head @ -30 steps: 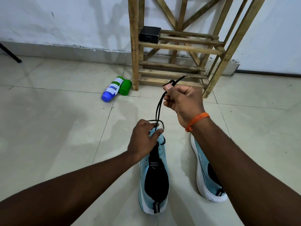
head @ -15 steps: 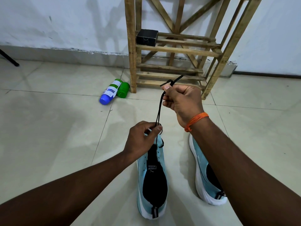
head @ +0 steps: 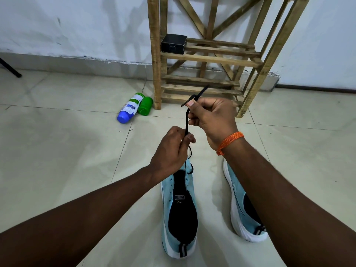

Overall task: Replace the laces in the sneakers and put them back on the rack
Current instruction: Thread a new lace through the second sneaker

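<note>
Two light-blue sneakers with black tongues lie on the tiled floor, toes pointing away from me: the left sneaker (head: 179, 209) in the middle and the right sneaker (head: 240, 207), partly hidden under my right forearm. A black lace (head: 186, 122) runs up from the left sneaker's toe end. My left hand (head: 172, 149) pinches the lace low, just above the shoe. My right hand (head: 212, 118), with an orange thread at the wrist, grips both lace ends higher up, and the tips stick out past its fingers. The wooden rack (head: 210, 60) stands against the wall beyond.
A small black box (head: 174, 43) sits on the rack's middle shelf. A bottle with a blue cap (head: 130, 108) and a green container (head: 145, 106) lie on the floor left of the rack's leg. A dark stand leg (head: 10, 68) shows at far left.
My left hand has risen off the sneaker's toe and slid up the lace towards my right hand. The right hand has stayed about where it was, still holding the lace ends.
</note>
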